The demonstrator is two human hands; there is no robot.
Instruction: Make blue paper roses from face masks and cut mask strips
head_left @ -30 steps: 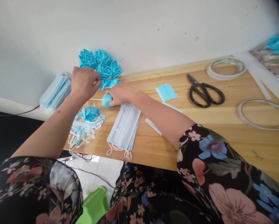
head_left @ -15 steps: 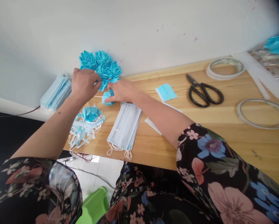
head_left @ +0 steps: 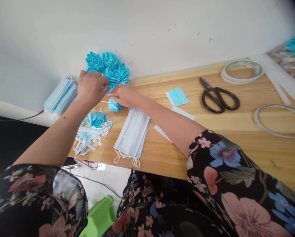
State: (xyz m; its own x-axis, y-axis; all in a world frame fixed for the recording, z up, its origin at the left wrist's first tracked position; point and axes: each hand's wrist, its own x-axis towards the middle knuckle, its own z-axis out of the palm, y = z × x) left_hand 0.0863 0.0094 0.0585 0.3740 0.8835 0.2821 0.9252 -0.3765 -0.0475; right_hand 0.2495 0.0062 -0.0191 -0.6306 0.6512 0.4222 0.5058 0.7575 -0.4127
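Note:
A bunch of blue handmade flowers (head_left: 111,73) with ruffled petals leans by the wall. At its lower front edge my left hand (head_left: 92,86) has its thumb and fingers pinched on a blue flower, the exact grip partly hidden. My right hand (head_left: 126,94) meets it from the other side, fingertips pressed to the petals of the same flower. Just beneath the right fingers, a smaller blue rolled flower (head_left: 115,105) lies on the table with a thin white stick at its left. Another loose blue flower (head_left: 97,118) rests on a heap of cut mask strips and ear loops (head_left: 87,140).
Face masks (head_left: 134,133) lie in a stack at the table's front, and another mask stack (head_left: 60,96) stands at left. Rightward are a folded blue piece (head_left: 177,96), white sheets (head_left: 183,113), black-handled scissors (head_left: 220,96) and tape rolls (head_left: 242,79). A green stool (head_left: 100,217) is below.
My right fingers have lifted off the smaller rolled flower and moved up to the bunch's lower edge. My left hand stays pinched at nearly the same place. The view has shifted slightly.

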